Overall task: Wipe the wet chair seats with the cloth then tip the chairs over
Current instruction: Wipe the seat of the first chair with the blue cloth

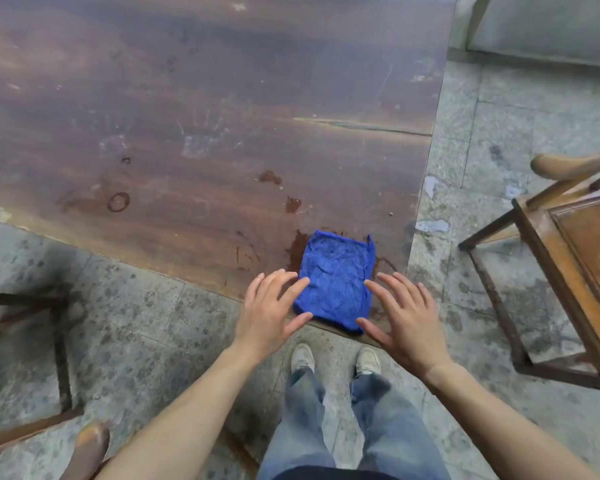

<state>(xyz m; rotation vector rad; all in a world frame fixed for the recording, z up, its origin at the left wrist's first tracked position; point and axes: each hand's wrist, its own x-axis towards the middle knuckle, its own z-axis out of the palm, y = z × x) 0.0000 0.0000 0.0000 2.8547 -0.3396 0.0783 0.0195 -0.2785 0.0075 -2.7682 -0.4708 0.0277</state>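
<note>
Grey speckled stone floor [146,327], stained; big dark wooden table [201,126] fills the upper left and centre, top marked with ring stains and wet brown patches near its front edge. Far left: dark wood chair frame [61,344], only rails and a leg end visible, seat out of view, can't tell if it's upright or tipped. Left hand [269,313] is spread, fingers straight and fanned, holding nothing, index tip at the left edge of the cloth; contact can't be confirmed. Blue cloth [335,280] is folded into a rough rectangle, lying flat at the table's front edge near the right corner, on top of a wet brown patch. Right hand [400,315] is also spread, fingers straight, gripping nothing, fingertips just beside the cloth's right edge. Below the hands: 2 pale shoes [336,358] and blue jeans [347,424], standing at the table edge. Far right: second wooden chair [568,258], upright on the floor, brown seat panel partly cropped, curved armrest above it, well apart from the cloth.
</note>
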